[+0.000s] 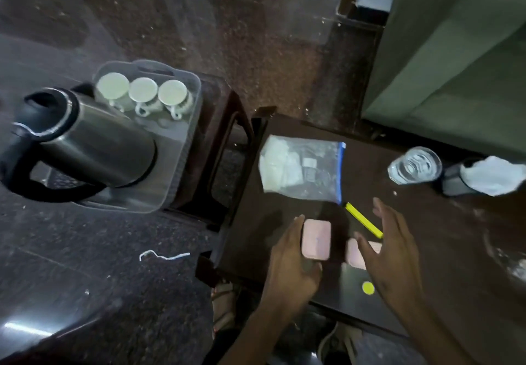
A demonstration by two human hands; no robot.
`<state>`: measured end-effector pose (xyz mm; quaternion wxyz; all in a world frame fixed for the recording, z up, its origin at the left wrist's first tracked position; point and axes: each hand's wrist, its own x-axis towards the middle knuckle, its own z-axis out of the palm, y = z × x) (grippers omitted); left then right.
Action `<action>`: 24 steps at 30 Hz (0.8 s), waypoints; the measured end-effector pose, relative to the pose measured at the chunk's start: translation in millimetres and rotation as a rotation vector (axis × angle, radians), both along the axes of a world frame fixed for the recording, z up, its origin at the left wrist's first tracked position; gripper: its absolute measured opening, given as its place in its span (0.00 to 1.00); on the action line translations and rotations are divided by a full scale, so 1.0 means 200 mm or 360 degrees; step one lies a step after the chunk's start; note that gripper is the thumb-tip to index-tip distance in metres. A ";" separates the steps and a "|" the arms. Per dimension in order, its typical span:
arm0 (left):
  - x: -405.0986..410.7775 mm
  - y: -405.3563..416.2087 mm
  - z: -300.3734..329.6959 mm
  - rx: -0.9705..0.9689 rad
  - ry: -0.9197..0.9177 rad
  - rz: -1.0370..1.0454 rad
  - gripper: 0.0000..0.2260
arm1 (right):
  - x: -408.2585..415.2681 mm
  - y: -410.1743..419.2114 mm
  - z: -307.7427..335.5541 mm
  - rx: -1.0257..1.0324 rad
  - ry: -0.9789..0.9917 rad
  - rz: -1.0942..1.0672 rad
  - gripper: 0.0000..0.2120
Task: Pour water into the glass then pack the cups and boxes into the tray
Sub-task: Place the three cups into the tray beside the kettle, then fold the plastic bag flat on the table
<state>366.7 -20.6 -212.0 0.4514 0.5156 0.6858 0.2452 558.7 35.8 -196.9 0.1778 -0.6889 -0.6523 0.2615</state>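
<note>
On the dark wooden table (444, 251), my left hand (290, 262) grips a pink box (316, 239) at its left side and near end. A second pink box (361, 253) lies just right of it, partly hidden under my right hand (390, 253), which hovers over it with fingers spread. A glass of water (414, 169) stands at the table's far right. To the left, a clear plastic tray (182, 148) on a dark stool holds three white cups (142, 93) upside down and a steel kettle (85, 140) lying tilted.
A zip bag (304, 168) with white packets lies mid-table, a yellow pen (364, 220) beside it. A dark holder with white tissue (489, 177) stands next to the glass. A yellow sticker (368, 288) marks a dark flat item near the front edge. A green sofa (455, 51) is behind.
</note>
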 end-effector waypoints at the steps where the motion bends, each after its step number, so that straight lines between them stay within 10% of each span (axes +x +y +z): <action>1: 0.02 -0.01 -0.02 0.0011 0.0031 -0.0030 0.39 | 0.06 -0.02 -0.01 -0.0019 -0.0006 -0.0014 0.36; 24: 0.53 0.14 -0.28 0.0211 0.1057 -0.1023 0.46 | 0.44 -0.25 -0.36 -0.0484 -0.0067 0.0073 0.43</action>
